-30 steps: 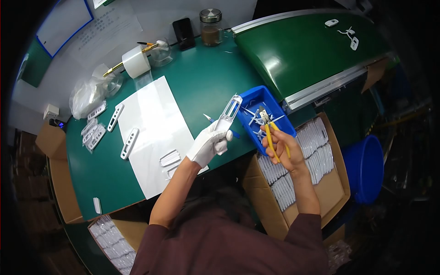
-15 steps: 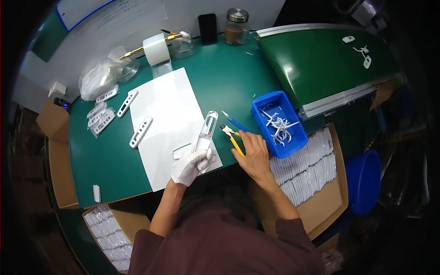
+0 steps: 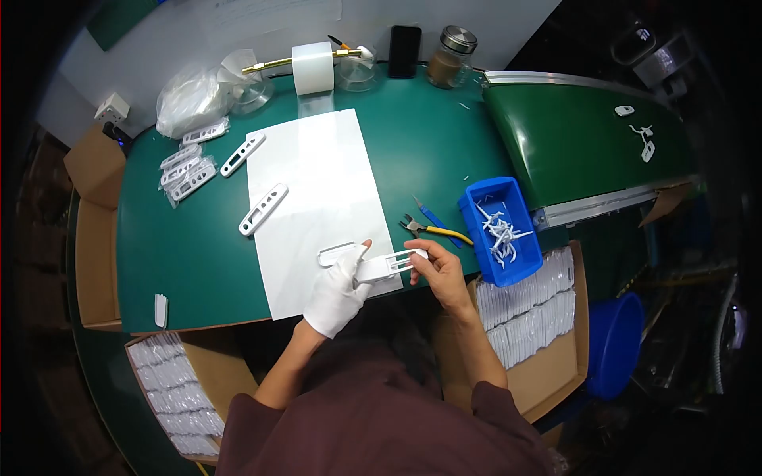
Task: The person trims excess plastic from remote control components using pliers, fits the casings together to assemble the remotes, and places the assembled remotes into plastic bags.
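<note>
My left hand (image 3: 337,292), in a white glove with a bare fingertip showing, grips one end of a white plastic housing (image 3: 379,268). At the housing's slotted far end, my right hand (image 3: 435,274) pinches it between bare thumb and fingers. The housing is held level above the front edge of a white paper sheet (image 3: 317,198). A thin white frame-like part (image 3: 336,253) lies on the sheet just beyond my left hand. Yellow-handled nippers (image 3: 436,230) rest on the green table beyond my right hand, beside a blue craft knife (image 3: 429,213).
A blue tray (image 3: 467,208) of white scraps stands right. White casings (image 3: 263,209) and bagged ones (image 3: 190,176) lie left. A film roll (image 3: 313,70), phone (image 3: 405,51) and glass jar (image 3: 452,59) are behind. Packed boxes (image 3: 583,333) flank me; a green conveyor (image 3: 571,127) is right.
My right hand has left the nippers, which now lie turned on the table, and has taken the housing's slotted end. The housing has swung from upright-pointing to sideways. The view has shifted.
</note>
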Demonstrator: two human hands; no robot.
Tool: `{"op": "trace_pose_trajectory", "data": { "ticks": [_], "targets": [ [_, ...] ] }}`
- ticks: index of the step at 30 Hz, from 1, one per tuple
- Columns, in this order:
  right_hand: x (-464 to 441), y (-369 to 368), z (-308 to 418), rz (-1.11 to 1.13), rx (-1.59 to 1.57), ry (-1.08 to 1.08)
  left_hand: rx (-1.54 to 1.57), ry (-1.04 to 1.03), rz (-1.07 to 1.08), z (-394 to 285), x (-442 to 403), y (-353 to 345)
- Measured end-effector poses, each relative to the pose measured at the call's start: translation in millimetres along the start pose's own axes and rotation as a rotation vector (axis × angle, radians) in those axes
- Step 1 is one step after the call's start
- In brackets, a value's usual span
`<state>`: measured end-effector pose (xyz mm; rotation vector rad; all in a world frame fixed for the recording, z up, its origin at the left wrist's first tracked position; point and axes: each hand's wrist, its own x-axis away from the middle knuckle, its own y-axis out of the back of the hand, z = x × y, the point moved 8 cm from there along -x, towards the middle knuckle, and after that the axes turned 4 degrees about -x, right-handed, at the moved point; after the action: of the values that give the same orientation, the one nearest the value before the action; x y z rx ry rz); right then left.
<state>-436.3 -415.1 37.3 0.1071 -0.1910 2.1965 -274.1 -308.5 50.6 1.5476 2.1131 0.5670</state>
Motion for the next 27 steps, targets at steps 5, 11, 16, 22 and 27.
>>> {"op": "trace_pose_trajectory", "data": {
  "ticks": [5,11,16,22,27],
  "targets": [
    [2,-3,-4,-0.001,0.049,-0.037,0.065,-0.06,-0.032,11,2,10],
    [-3,-21,-2,0.236,0.0,-0.281,0.123,-0.162,-0.074,12,3,31],
    [-36,-29,8,0.25,0.088,-0.097,0.142,0.262,-0.145,49,5,61],
    [-74,-55,23,0.219,0.472,0.323,0.06,0.285,-0.434,100,9,78],
    [-85,-65,17,0.228,0.585,0.323,0.071,0.277,-0.451,96,8,80]
  ]
}}
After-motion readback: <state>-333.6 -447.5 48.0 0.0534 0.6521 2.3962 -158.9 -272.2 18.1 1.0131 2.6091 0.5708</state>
